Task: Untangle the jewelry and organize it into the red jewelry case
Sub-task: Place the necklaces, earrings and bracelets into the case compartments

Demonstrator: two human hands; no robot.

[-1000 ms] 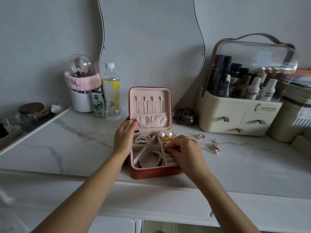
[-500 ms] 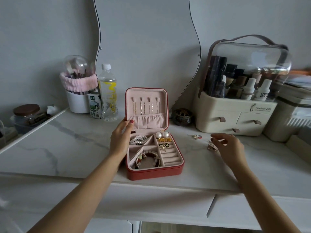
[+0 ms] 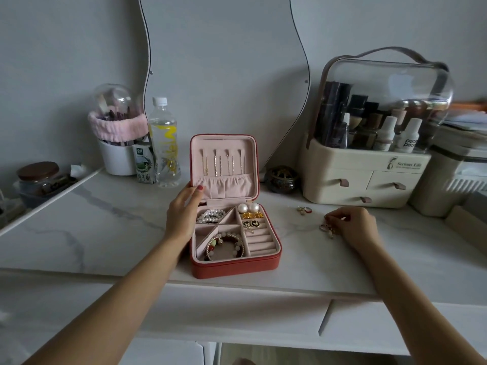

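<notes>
Jewelry case, red outside and pink inside, stands open near the front edge of the white table. Four thin chains hang in its lid. Two big pearl earrings sit in the back. The left hand rests on the case's left side, fingers straight. The right hand pinches a small jewelry piece on the table, well right of the case. A cream organizer reads "Serious Life".

The red jewelry case is showing a leather-like matt shell, pink velvety cloth lining; glossy pearl earrings at its two o'clock corner; the marble-look countertop is gleaming smooth
</notes>
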